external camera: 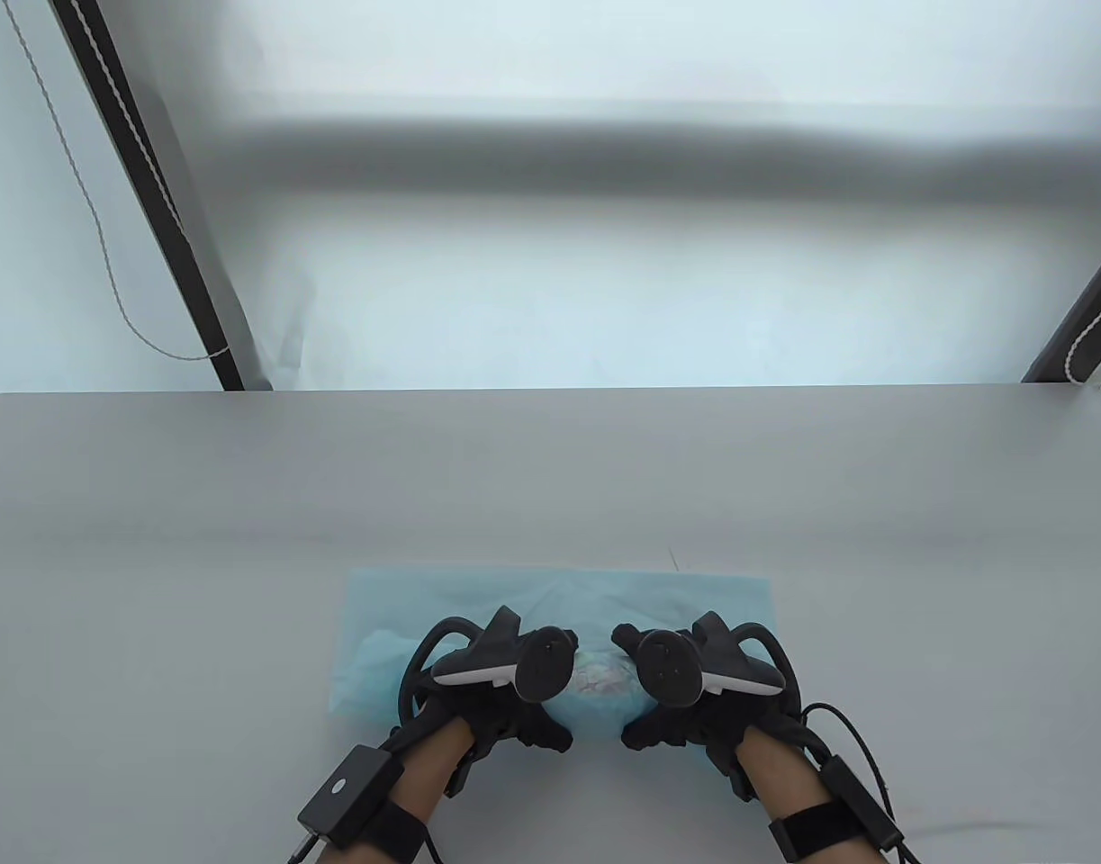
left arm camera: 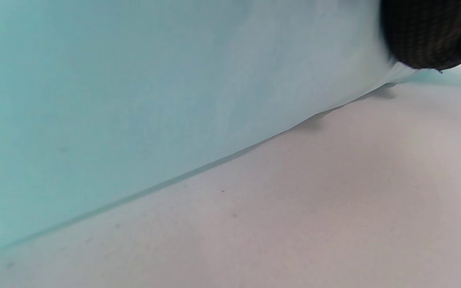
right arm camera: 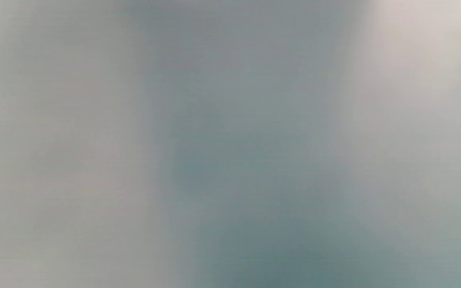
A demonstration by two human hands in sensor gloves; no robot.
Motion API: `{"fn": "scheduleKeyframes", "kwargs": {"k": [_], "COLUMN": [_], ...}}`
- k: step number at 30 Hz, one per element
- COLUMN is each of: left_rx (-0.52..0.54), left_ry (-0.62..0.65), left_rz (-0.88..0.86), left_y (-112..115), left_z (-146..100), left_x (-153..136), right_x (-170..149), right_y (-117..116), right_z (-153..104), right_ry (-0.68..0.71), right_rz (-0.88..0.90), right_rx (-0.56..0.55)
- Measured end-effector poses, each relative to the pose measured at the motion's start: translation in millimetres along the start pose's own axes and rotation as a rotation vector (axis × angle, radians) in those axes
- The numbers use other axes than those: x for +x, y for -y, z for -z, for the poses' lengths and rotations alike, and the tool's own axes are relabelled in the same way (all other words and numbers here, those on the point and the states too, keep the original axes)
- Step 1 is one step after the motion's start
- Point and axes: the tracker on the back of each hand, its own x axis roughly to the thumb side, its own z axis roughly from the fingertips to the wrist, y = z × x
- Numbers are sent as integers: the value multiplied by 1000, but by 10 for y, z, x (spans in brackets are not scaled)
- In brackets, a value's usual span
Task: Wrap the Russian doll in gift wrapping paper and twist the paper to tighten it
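A light blue sheet of wrapping paper lies on the grey table near its front edge. The Russian doll shows faintly through the paper as a pale patterned bump between my hands. My left hand grips the paper at the doll's left side. At the doll's right side, my right hand grips the paper too. Trackers hide most fingers. In the left wrist view the paper rises off the table, with a gloved fingertip on its edge. The right wrist view is a blur.
The table's far edge runs across the middle of the table view. Behind it stand a dark slanted post with a white cord at the left and another post at the right. Cables run from both wrists.
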Motion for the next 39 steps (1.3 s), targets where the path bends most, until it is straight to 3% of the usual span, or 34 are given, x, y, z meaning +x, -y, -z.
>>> {"fn": "scheduleKeyframes", "kwargs": {"k": [3,8,12,18,23,29,32,35,39], "left_rx": [-21,-66,-24,39,72,-27,-79,-117,-90], "left_ry": [8,2,-31,-49,-20,13,16,23,9], "left_rz": [-38,-76,57,250,158,20,-70,-134,-75], "left_y": [-2,26,36,57,37,-20,-8,7,31], "left_z": [0,-7,-73,-38,-7,31,31,30,-26], "left_x": [-37,-41,91,242,148,64,9,-49,-9], "right_x": [45,-2,-19,-156,-176,29,125,137,63], "right_y": [-5,-16,-13,-44,-47,8,10,7,-14], "right_z": [21,51,55,59,54,35,29,31,36], "right_ry": [-5,-8,-3,-25,-39,-83,-55,-18,-6], "right_rz": [-56,-3,15,189,220,-29,-147,-140,-41], "right_rx": [21,3,3,83,108,132,86,49,45]}}
